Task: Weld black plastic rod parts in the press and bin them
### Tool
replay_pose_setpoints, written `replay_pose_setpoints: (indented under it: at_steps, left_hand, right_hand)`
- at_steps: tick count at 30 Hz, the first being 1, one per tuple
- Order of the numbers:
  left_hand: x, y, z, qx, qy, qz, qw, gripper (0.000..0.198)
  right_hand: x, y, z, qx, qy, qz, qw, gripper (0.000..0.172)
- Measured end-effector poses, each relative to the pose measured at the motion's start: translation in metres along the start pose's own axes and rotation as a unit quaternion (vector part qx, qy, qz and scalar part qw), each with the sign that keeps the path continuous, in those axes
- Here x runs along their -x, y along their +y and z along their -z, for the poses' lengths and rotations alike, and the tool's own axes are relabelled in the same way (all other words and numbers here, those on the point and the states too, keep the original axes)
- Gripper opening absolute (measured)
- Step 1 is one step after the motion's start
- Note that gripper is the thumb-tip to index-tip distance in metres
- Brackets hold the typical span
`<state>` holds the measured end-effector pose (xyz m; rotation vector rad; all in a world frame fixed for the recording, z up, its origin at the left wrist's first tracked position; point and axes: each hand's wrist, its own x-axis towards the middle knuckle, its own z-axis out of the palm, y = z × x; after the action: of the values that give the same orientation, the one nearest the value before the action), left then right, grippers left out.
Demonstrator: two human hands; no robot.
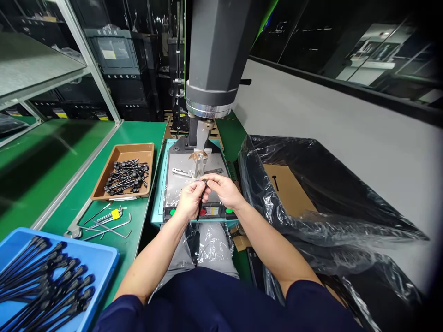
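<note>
My left hand [189, 199] and my right hand [223, 189] meet over the front of a small press machine [194, 177]. Both pinch a small black part [204, 181] between their fingertips; a thin black rod of it hangs down between the hands. The fixture block [199, 161] under the grey press head [212, 60] stands just beyond the fingers. Red and green buttons show on the machine's front panel [216, 211] below my hands.
A brown tray [119, 184] of several black rod parts lies left of the machine. A blue tray [100, 258] with more lies at the near left. Hex keys [107, 223] rest on the green bench. A cardboard box lined with black plastic [294, 193] stands to the right.
</note>
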<state>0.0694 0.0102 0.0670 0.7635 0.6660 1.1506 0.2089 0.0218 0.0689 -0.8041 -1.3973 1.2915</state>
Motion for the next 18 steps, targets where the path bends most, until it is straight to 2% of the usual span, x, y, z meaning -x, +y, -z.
replay_pose_setpoints:
  at_steps: [5, 9, 11, 14, 15, 18]
  left_hand:
    - [0.009, 0.003, 0.000, 0.060, -0.003, 0.025, 0.998, 0.041]
    - [0.018, 0.011, -0.004, 0.082, -0.008, 0.037, 0.996, 0.034]
    - [0.026, 0.013, -0.008, 0.074, 0.001, 0.055, 0.996, 0.035]
    - [0.029, 0.011, -0.008, 0.044, 0.025, 0.093, 0.994, 0.036]
    - [0.026, 0.009, -0.007, 0.031, 0.026, 0.104, 0.994, 0.035]
    - [0.011, -0.001, 0.000, -0.040, -0.002, 0.149, 0.988, 0.035]
  right_hand:
    - [0.018, 0.018, -0.013, -0.130, 0.072, -0.035, 0.988, 0.045]
    - [0.053, 0.032, -0.028, -0.175, 0.103, -0.097, 0.974, 0.054]
    - [0.075, 0.038, -0.041, -0.187, 0.072, -0.154, 0.968, 0.055]
    - [0.093, 0.052, -0.054, -0.204, -0.048, -0.234, 0.949, 0.051]
    - [0.094, 0.057, -0.053, -0.200, -0.057, -0.247, 0.946, 0.046]
    - [0.098, 0.071, -0.039, -0.207, -0.034, -0.249, 0.946, 0.038]
